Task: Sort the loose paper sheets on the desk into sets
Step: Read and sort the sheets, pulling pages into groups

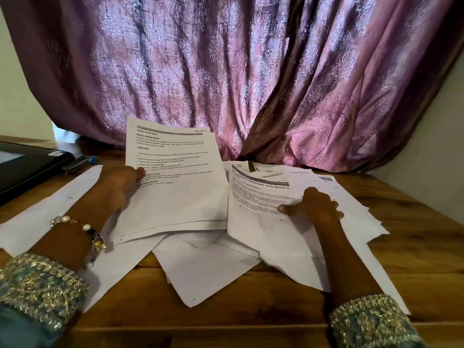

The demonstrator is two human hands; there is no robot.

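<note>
My left hand (118, 187) pinches a raised sheet (173, 172) mid-desk (414, 237), my right hand (316, 204) lies spread on the pile (276, 222) towards the right edge; I should match headings before laying the sheet down.

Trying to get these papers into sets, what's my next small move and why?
Probably lay the raised sheets your left hand holds onto the bare wooden desk as a first set. Your right hand already pins the "Clean Glasses" sheet atop the unsorted pile.
</note>
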